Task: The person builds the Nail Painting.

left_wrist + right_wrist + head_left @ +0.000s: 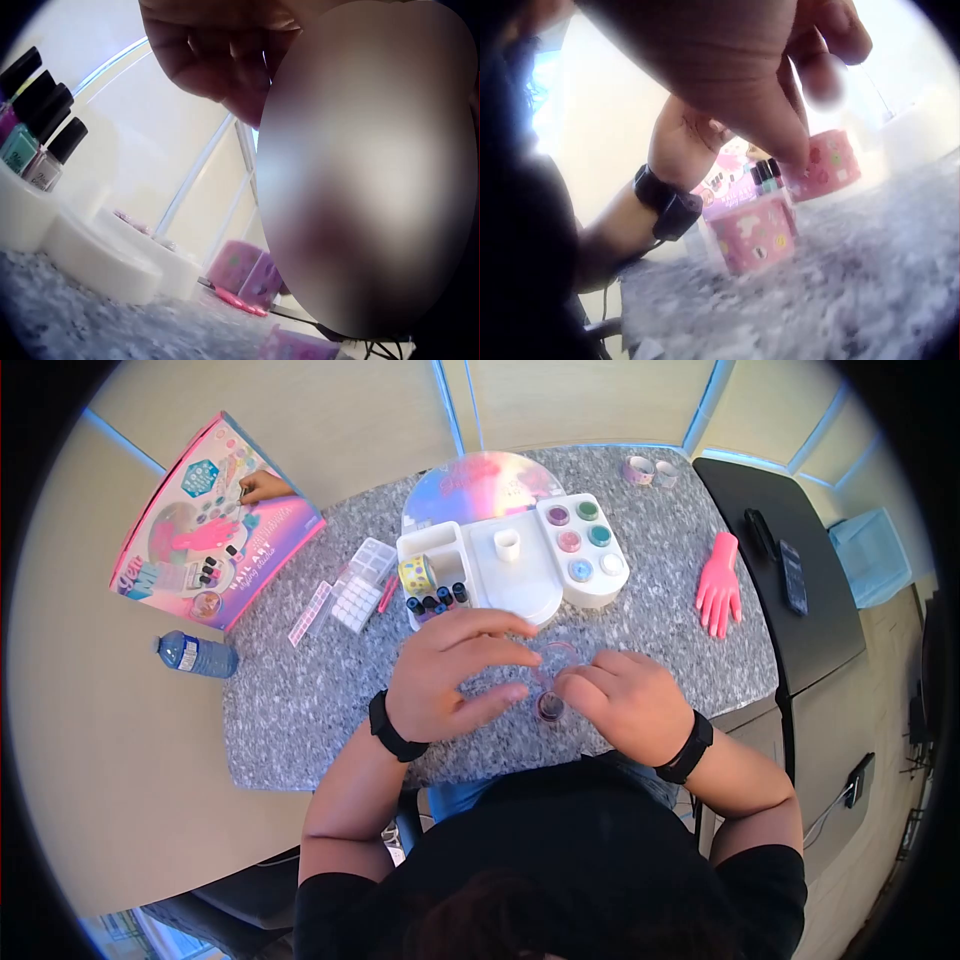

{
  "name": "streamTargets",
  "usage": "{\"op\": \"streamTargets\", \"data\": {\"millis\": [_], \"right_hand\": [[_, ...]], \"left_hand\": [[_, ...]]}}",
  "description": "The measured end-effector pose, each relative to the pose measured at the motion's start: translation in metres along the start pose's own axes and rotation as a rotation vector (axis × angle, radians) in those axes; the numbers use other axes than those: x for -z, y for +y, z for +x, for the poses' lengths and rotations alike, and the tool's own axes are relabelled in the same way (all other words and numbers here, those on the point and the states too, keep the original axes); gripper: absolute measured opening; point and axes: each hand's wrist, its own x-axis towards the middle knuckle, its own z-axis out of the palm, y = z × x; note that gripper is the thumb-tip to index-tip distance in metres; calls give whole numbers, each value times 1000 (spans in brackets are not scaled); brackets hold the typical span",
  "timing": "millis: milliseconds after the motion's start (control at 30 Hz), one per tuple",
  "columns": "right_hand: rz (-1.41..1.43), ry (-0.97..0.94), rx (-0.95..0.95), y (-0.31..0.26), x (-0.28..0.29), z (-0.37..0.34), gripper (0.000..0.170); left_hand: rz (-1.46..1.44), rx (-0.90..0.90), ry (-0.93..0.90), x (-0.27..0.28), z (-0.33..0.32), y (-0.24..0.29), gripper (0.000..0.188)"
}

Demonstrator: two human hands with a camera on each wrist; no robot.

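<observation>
Two pink rolls of sticker tape lie flat on the grey speckled table; the nearer roll [754,232] and the farther roll [826,165] both show printed stickers. My right hand [632,705] is bent over them, with its thumb right at the edge of the farther roll in the right wrist view. Its fingertips are partly hidden, and I cannot tell whether they pinch anything. My left hand [440,672] hovers left of the rolls, fingers loosely bent and thumb apart, with nothing visible in it. A watch [395,728] is on that wrist.
Beyond the hands stands a white nail-art station [515,565] with nail polish bottles [437,600] and pots [580,540]. Left are a kit box [215,525], plastic cases [360,585] and a water bottle [200,655]. A pink model hand [719,585] lies right; more rolls [640,470] sit behind.
</observation>
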Motion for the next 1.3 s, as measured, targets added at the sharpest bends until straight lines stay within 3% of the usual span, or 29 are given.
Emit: {"op": "streamTargets", "data": {"millis": [100, 167, 267, 633, 1067, 1300], "right_hand": [[59, 54, 112, -1, 8, 2, 24], [90, 75, 162, -1, 9, 2, 32], [75, 67, 176, -2, 9, -3, 33], [38, -179, 26, -3, 6, -22, 15], [172, -189, -76, -11, -7, -23, 11], [179, -181, -27, -10, -14, -24, 12]], "left_hand": [[97, 22, -162, -1, 6, 10, 20], [298, -73, -316, -1, 5, 11, 26], [363, -76, -361, 0, 2, 10, 26], [296, -26, -463, 1, -1, 11, 24], [235, 93, -514, -8, -8, -6, 37], [305, 143, -486, -19, -10, -9, 29]]}}
